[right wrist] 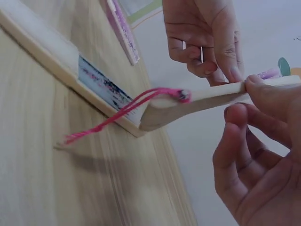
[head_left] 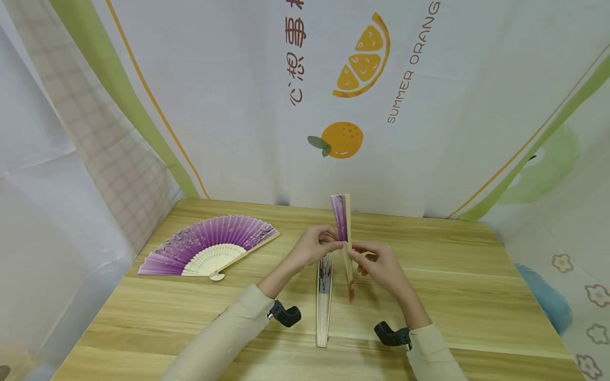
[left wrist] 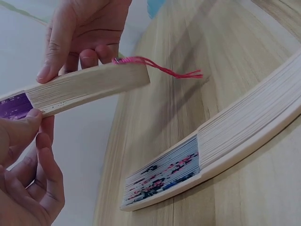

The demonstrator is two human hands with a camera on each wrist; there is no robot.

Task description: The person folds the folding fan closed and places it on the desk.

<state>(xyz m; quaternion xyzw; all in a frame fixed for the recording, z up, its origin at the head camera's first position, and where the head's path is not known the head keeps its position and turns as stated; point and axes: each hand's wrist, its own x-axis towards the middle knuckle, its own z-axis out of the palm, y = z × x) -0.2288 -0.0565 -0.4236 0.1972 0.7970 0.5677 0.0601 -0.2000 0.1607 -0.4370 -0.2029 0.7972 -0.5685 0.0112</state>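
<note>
A nearly folded purple fan with pale wooden ribs is held upright above the table, its pink-red cord hanging from the lower end. The left hand pinches it from the left between thumb and fingers. From the other side the right hand pinches its wooden part. Beneath the hands lies a folded fan with a grey-blue, flower-patterned band; the held fan does not touch it.
An open purple fan lies spread on the left of the wooden table. Behind the table hangs a white cloth printed with oranges and lettering.
</note>
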